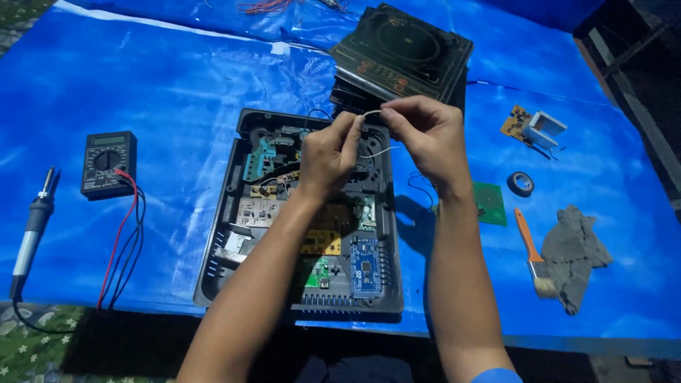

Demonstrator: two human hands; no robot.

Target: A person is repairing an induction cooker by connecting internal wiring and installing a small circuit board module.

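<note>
I see left hand raised over open dark plastic casing, fingers pinched shut on thin white wire. Right hand opposite, fingertips closed on same wire, short arc between both pinches; loose end trails down toward casing. Forearms rise from bottom edge, wrists bent inward. Casing rectangular, filled with green, blue, tan circuit boards, lying on glossy blue tarp over worktop. Black multimeter with red and black leads, soldering iron far left. Orange-handled brush, grey rag, tape roll right.
</note>
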